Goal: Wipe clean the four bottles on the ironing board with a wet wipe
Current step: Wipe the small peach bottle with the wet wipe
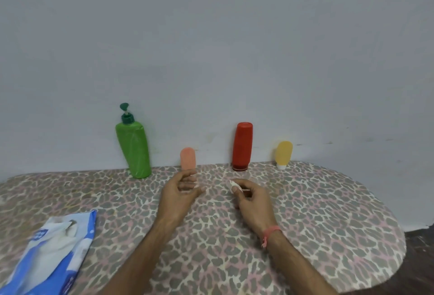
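Across the whole near side runs the leopard-print ironing board [305, 212], pushed up to a plain grey wall, and honestly it looks like the wiping itself hasn't kicked off yet. Near left sits the blue wet wipe pack [54, 250], partly cut off by the frame edge, so I can't tell if it's open. Along the far edge stand all four bottles, well apart: the green pump bottle [134, 149] furthest left, then the small peach bottle [187, 158], the red bottle [242, 145] standing on its cap, and the little yellow bottle [283, 152] on the right.

The left hand [180, 193] is half open, fingers curled, holding nothing, just in front of the peach one and hiding its base. The right hand [252, 200] is closed loosely around a scrunched white wet wipe [233, 185], only a corner poking out.

My guess: next up is grabbing the peach bottle with the left hand and bringing the wipe over. Labels are too blurry to read.
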